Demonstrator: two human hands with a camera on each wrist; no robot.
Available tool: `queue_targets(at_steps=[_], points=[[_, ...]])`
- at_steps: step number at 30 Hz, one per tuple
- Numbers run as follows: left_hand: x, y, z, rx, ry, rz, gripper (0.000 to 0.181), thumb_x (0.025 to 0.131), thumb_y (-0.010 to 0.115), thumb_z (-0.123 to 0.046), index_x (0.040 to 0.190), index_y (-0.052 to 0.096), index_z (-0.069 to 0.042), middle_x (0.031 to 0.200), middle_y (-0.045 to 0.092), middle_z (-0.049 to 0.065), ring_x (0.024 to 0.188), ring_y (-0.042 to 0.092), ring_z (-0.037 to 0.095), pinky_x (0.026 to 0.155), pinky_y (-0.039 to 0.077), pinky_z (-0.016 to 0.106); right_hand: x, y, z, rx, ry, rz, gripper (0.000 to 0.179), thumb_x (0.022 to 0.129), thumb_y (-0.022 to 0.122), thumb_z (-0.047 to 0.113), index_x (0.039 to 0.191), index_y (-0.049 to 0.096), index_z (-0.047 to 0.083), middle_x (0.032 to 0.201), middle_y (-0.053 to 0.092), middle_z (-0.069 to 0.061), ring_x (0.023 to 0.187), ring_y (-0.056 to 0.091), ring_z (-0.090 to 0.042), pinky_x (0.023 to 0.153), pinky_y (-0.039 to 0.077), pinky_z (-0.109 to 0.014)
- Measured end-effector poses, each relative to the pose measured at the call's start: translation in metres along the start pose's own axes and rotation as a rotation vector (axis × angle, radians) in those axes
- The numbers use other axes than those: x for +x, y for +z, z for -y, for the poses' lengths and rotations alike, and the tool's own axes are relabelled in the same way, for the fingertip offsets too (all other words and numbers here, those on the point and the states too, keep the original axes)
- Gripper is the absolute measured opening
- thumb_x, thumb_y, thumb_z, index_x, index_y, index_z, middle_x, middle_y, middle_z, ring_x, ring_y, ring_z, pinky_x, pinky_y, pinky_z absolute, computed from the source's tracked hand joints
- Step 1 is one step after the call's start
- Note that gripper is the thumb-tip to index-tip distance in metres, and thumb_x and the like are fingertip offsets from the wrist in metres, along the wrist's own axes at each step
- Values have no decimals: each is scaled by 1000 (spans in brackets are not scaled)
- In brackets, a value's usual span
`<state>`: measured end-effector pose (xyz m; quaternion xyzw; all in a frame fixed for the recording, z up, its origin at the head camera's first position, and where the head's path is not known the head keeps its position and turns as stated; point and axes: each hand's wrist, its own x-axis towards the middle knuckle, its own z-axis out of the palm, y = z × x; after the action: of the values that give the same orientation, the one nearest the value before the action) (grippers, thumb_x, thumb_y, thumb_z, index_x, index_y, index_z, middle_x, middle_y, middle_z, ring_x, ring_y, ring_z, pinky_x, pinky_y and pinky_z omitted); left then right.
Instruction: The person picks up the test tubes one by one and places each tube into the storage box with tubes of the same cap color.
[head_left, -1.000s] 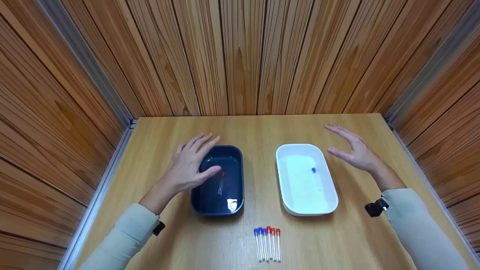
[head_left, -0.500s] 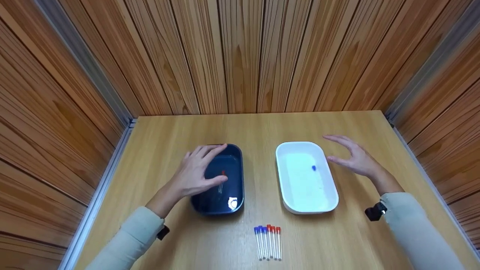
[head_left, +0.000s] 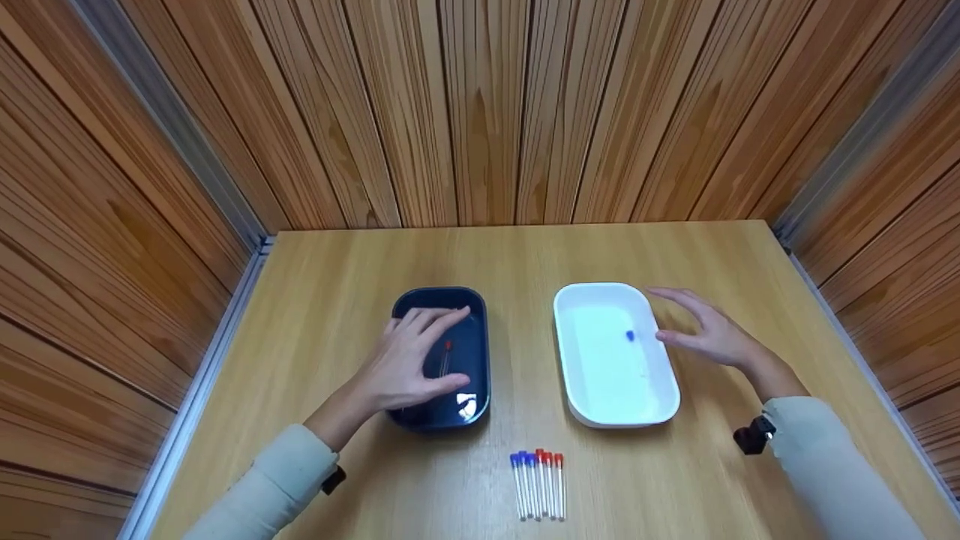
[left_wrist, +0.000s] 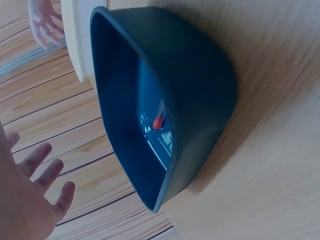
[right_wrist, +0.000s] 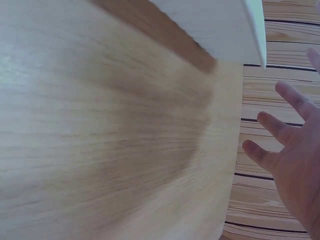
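Observation:
Above the left part of a dark blue tray [head_left: 478,352], my left hand [head_left: 405,360] hovers with fingers spread and nothing in it. Inside that tray lies a slim clear test tube with a red cap [head_left: 448,346], also visible in the left wrist view by its red cap [left_wrist: 158,122]. My right hand [head_left: 716,334] is held beside the right rim of a white tray [head_left: 600,382], thumb and fingers apart, holding nothing. A blue cap [head_left: 630,335] shows in the white tray; its tube is barely visible against the white.
Several test tubes [head_left: 538,487] with blue and red caps lie side by side on the wooden table [head_left: 517,315], nearer the front edge. Wood-panelled walls [head_left: 480,112] enclose the back and sides. A small black wrist camera [head_left: 754,435] sits at the right cuff.
My left hand has moved right and towards the front over the dark blue tray. My right hand has come slightly nearer the front, beside the white tray. The tubes stay put.

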<state>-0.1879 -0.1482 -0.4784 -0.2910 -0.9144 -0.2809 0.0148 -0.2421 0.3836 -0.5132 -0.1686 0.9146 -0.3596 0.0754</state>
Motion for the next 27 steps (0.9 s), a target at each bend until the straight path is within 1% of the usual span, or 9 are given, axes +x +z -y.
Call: queue_targets(at_steps=[2, 6, 9, 14, 16, 18, 22, 25, 27], points=[[-2, 3, -1, -11, -15, 11, 94, 94, 71, -74, 175, 40, -39, 171, 56, 9, 157, 50, 41, 126, 38, 77, -1, 1, -1, 3, 14, 8, 76, 107, 75, 34, 174, 42, 21, 182, 35, -23, 169, 25, -60, 123, 17, -96], [-5, 7, -6, -35, -54, 38, 94, 94, 71, -75, 175, 39, -40, 170, 56, 10, 161, 47, 45, 130, 31, 84, -2, 3, -3, 10, 48, 24, 77, 107, 75, 37, 174, 40, 23, 184, 32, -23, 171, 21, -60, 124, 15, -96], [-7, 10, -10, -45, -69, 54, 93, 93, 69, -77, 174, 39, -40, 170, 55, 10, 163, 46, 46, 130, 27, 87, -4, 4, -4, 20, 65, 31, 77, 107, 75, 39, 173, 40, 22, 184, 31, -23, 171, 20, -60, 125, 15, -96], [-9, 14, -16, -63, -85, 70, 94, 93, 68, -77, 174, 41, -38, 170, 56, 9, 164, 45, 46, 130, 27, 87, -6, 7, -6, 36, 72, 50, 76, 108, 74, 39, 173, 40, 21, 185, 30, -23, 171, 19, -59, 125, 14, -95], [-11, 16, -19, -64, -84, 78, 93, 93, 70, -75, 173, 42, -37, 168, 57, 9, 162, 47, 46, 130, 31, 85, -7, 9, -8, 44, 65, 58, 74, 108, 74, 38, 172, 41, 21, 185, 31, -21, 172, 19, -58, 125, 14, -95], [-13, 18, -21, -66, -71, 87, 92, 93, 72, -72, 173, 43, -35, 165, 59, 9, 157, 52, 42, 129, 38, 81, -8, 11, -10, 52, 54, 63, 73, 108, 73, 36, 172, 42, 20, 185, 32, -21, 172, 19, -57, 126, 13, -95], [-17, 21, -24, -65, -57, 107, 90, 93, 73, -72, 172, 44, -39, 158, 63, 6, 144, 58, 31, 121, 50, 65, -9, 15, -14, 70, 25, 61, 71, 109, 74, 32, 170, 44, 16, 183, 35, -22, 171, 21, -57, 127, 13, -93], [-20, 22, -28, -64, -61, 122, 90, 93, 70, -77, 171, 44, -42, 156, 64, 3, 140, 58, 26, 118, 52, 61, -9, 18, -16, 66, 19, 63, 69, 109, 74, 31, 170, 45, 16, 183, 36, -22, 171, 22, -57, 128, 14, -92], [-21, 23, -30, -73, -61, 132, 90, 93, 68, -79, 171, 44, -41, 157, 64, 3, 140, 58, 26, 119, 52, 62, -9, 19, -18, 53, 31, 70, 69, 109, 74, 33, 170, 45, 18, 183, 36, -21, 172, 23, -57, 129, 14, -92]])
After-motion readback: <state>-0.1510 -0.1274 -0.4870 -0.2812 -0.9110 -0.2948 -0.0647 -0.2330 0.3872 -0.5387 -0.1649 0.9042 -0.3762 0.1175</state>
